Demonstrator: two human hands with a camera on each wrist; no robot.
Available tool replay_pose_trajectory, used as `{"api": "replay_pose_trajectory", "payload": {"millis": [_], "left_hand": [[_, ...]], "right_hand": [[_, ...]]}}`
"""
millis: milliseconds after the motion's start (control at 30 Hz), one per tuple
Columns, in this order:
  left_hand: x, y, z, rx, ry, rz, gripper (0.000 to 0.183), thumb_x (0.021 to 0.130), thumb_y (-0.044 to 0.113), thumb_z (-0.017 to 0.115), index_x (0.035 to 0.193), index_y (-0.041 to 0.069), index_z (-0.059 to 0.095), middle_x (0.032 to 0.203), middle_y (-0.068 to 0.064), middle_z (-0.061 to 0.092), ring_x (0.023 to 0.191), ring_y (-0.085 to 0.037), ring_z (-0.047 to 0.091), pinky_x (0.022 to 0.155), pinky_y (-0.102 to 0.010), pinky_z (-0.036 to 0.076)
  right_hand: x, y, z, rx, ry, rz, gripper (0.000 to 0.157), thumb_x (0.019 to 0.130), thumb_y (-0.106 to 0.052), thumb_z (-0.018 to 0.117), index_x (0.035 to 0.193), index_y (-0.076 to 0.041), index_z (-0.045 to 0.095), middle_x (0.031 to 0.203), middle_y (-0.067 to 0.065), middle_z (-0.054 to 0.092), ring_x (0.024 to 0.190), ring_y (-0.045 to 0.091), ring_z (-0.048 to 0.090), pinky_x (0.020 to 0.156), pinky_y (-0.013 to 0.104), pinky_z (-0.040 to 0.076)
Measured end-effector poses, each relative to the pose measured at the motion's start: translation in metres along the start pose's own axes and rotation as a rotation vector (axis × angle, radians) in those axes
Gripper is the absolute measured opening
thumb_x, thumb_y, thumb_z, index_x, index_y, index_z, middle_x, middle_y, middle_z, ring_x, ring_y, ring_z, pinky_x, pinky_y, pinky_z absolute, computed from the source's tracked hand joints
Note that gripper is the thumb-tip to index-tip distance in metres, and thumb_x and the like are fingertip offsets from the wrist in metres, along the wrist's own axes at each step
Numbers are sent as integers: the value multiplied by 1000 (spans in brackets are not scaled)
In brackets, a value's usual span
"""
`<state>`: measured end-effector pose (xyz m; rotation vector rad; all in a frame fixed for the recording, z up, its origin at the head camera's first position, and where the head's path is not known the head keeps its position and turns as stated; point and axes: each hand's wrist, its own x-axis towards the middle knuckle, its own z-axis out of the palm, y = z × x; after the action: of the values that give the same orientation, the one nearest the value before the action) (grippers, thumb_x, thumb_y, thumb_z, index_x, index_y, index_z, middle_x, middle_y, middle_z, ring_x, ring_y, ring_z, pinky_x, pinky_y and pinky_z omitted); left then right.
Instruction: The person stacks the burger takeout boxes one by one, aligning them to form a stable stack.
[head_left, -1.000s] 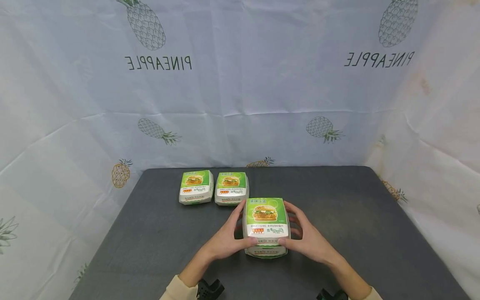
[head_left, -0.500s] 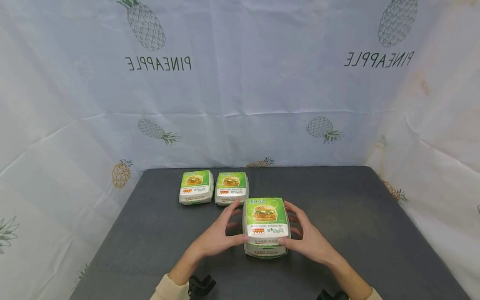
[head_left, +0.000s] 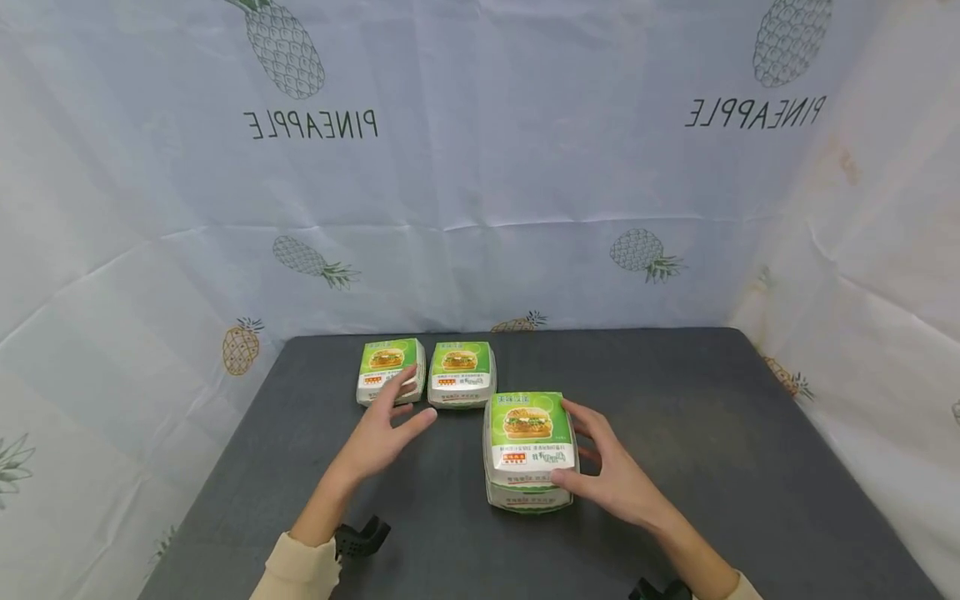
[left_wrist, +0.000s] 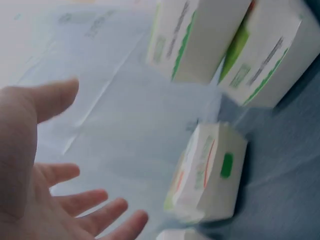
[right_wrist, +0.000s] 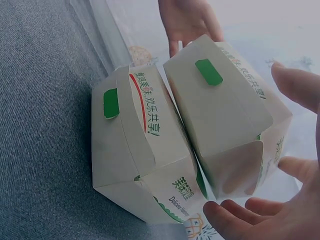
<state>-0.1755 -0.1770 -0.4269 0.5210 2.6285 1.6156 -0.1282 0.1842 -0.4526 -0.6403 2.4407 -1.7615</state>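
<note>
Two white-and-green burger boxes stand stacked near the table's middle: an upper box [head_left: 529, 437] on a lower box [head_left: 529, 500]. My right hand [head_left: 618, 479] is at the right side of this stack, thumb by the front corner and fingers along the side. In the right wrist view its fingers are loosely bent, with a gap between thumb and upper box [right_wrist: 220, 110]. My left hand [head_left: 373, 437] holds nothing, fingers spread. From the head it overlaps the front of the back left burger box [head_left: 386, 358]; whether it touches is unclear. Another burger box [head_left: 461, 362] stands just right of that one.
The dark grey table [head_left: 660, 400] meets a pale pineapple-print cloth [head_left: 480, 167] at its back edge. More of that cloth hangs along both sides. Black wrist mounts [head_left: 362, 537] sit on both forearms.
My left hand has let go of the stack's upper box and moved left and away toward the back left box. My right hand has stayed by the stack.
</note>
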Motion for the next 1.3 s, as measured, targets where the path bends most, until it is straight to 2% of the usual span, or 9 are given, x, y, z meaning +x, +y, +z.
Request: {"api": "replay_pose_trajectory", "payload": {"millis": [167, 333, 533, 633, 767, 967, 1067, 1167, 1300], "left_hand": [[18, -11, -19, 81, 132, -9, 77, 100, 36, 67, 161, 10, 27, 162, -15, 28, 145, -38, 35, 111, -56, 39], [34, -31, -36, 159, 242, -28, 74, 99, 34, 69, 158, 8, 33, 157, -19, 33, 142, -40, 36, 111, -55, 38], [45, -57, -51, 253, 306, -23, 74, 97, 35, 72, 155, 4, 38, 156, -22, 33, 142, -43, 34, 111, -62, 32], [49, -68, -56, 290, 287, -49, 81, 95, 39, 72, 157, 4, 34, 160, -24, 26, 146, -45, 27, 111, -66, 28], [54, -78, -62, 314, 216, -129, 94, 92, 45, 74, 162, 7, 23, 165, -25, 12, 150, -47, 14, 112, -71, 23], [62, -90, -67, 277, 112, -248, 109, 90, 50, 75, 165, 12, 5, 167, -25, -4, 151, -50, 2, 111, -75, 20], [65, -95, -68, 213, 70, -283, 112, 91, 47, 75, 165, 14, -2, 167, -24, -5, 152, -48, 3, 113, -71, 20], [67, -101, -67, 135, 43, -276, 113, 91, 39, 76, 164, 10, -6, 167, -25, -3, 151, -46, 8, 116, -65, 18], [68, -107, -65, 83, 27, -270, 115, 90, 34, 79, 164, 8, -6, 166, -25, 4, 147, -44, 18, 116, -61, 20]], "right_hand": [[1, -2, 0, -16, 18, 3, 86, 92, -22, 78, 161, -24, 27, 160, 11, 23, 140, 42, 32, 104, 66, 40], [2, -2, 1, -17, 15, 7, 86, 92, -22, 77, 161, -23, 27, 160, 11, 22, 141, 42, 32, 105, 66, 39], [3, 0, 3, -34, 16, 1, 84, 94, -22, 76, 161, -22, 26, 160, 13, 23, 141, 44, 33, 104, 66, 39], [4, 1, 4, -37, 20, 0, 84, 94, -22, 76, 161, -21, 27, 160, 13, 24, 140, 45, 33, 104, 66, 40], [3, 1, 4, -34, 23, 17, 84, 94, -23, 76, 161, -21, 27, 160, 12, 24, 141, 44, 32, 104, 64, 40], [3, 1, 4, -22, 28, 24, 84, 93, -23, 76, 161, -23, 26, 160, 12, 24, 141, 43, 33, 104, 63, 41], [3, 2, 4, -19, 25, 11, 84, 94, -21, 75, 161, -23, 26, 160, 13, 23, 140, 44, 33, 103, 64, 41], [2, 3, 3, -16, 24, 4, 84, 94, -20, 75, 161, -23, 26, 159, 13, 23, 140, 45, 33, 103, 65, 41], [1, 2, 4, -6, 28, 8, 85, 93, -21, 76, 161, -24, 25, 159, 12, 23, 140, 42, 34, 103, 64, 41]]}}
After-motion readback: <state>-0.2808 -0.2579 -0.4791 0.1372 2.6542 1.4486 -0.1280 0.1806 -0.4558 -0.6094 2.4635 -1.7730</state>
